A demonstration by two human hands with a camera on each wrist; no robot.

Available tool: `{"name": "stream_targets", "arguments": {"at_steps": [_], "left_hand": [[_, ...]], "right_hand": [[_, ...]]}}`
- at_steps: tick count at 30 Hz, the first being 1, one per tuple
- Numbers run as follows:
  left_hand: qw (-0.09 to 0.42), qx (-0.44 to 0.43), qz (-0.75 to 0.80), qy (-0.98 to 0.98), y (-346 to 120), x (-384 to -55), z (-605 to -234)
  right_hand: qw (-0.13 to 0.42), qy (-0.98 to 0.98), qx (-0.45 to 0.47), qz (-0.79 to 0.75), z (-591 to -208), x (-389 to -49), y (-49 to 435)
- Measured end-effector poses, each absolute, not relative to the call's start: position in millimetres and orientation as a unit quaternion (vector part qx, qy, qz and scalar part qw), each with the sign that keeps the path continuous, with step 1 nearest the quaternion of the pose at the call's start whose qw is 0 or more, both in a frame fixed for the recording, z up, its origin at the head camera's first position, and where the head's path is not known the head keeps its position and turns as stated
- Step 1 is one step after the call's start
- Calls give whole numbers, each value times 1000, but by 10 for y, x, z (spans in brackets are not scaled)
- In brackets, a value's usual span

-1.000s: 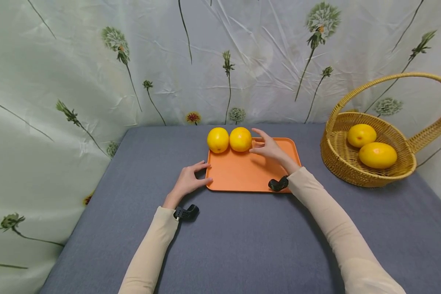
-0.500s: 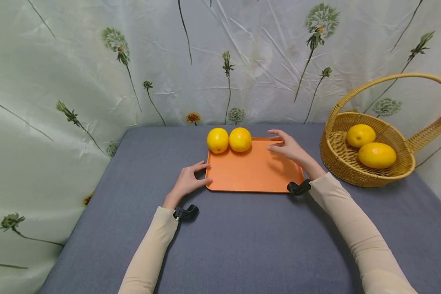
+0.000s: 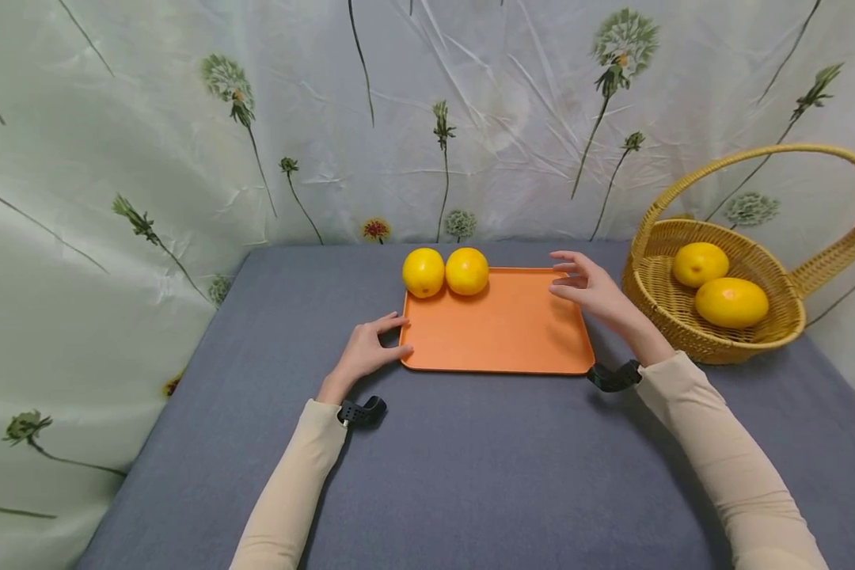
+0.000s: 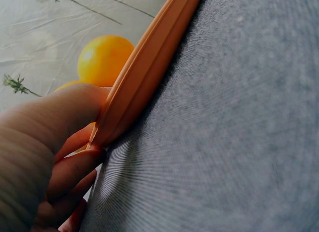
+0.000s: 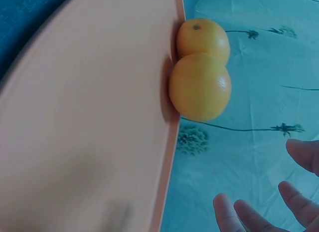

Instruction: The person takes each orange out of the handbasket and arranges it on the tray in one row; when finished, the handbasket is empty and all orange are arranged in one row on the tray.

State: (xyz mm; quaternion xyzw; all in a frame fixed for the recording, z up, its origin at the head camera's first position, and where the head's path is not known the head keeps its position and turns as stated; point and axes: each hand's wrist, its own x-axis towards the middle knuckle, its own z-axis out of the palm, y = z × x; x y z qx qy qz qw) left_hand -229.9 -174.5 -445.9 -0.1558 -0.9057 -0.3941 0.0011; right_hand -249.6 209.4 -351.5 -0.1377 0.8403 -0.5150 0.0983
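Observation:
Two yellow-orange oranges (image 3: 423, 273) sit side by side at the back left of an orange tray (image 3: 499, 332). My left hand (image 3: 362, 352) holds the tray's left edge, its thumb and fingertips at the rim; the left wrist view shows the thumb (image 4: 75, 107) against that rim. My right hand (image 3: 591, 289) hovers over the tray's right end, fingers loosely spread and nothing in them. In the right wrist view its fingers (image 5: 299, 204) are apart from the nearer orange (image 5: 200, 87).
A wicker basket (image 3: 644, 317) with a tall handle stands right of the tray, close to my right forearm. Inside lie two yellow fruits (image 3: 731, 302). A grey-blue cloth (image 3: 470, 475) covers the table, and a flower-print curtain (image 3: 527, 158) hangs behind.
My right hand has moved right, away from the oranges, to the tray's right end near the basket. My left hand, the tray and the oranges have stayed in place.

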Motion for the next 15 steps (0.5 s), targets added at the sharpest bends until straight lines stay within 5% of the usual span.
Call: {"name": "stream_targets", "arguments": {"at_steps": [15], "left_hand": [[9, -160, -394, -905, -1737, -2304, -4455]], "right_hand": [[11, 850, -137, -509, -3416, -2246, 2442]]}}
